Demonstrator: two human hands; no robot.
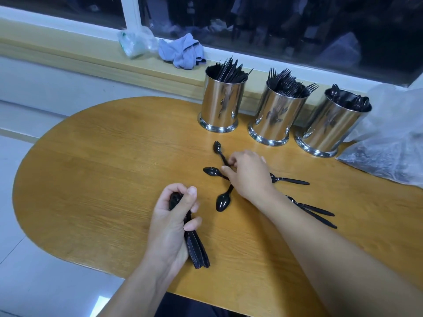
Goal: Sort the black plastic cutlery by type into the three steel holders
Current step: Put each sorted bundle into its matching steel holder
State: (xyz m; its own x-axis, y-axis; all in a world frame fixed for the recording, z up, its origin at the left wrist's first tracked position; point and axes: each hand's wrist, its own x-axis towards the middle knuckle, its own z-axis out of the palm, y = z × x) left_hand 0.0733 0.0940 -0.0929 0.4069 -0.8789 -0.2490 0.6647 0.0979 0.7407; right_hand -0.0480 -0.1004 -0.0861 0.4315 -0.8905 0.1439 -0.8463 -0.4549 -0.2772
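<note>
Black plastic spoons (221,201) lie scattered on the oval wooden tabletop (96,170), just before three shiny steel holders (275,115) along the window ledge: knives fill the left, forks the middle, spoons the right. The right hand (248,176) pinches a spoon handle in its grip; the left hand (170,221) clasps a bundle of handles. A crumpled plastic bag (389,136) sits beside the right holder, a blue cloth (180,51) on the ledge.

left hand (172,216): fisted, gripping | right hand (248,173): palm down, fingertips pinching
</note>
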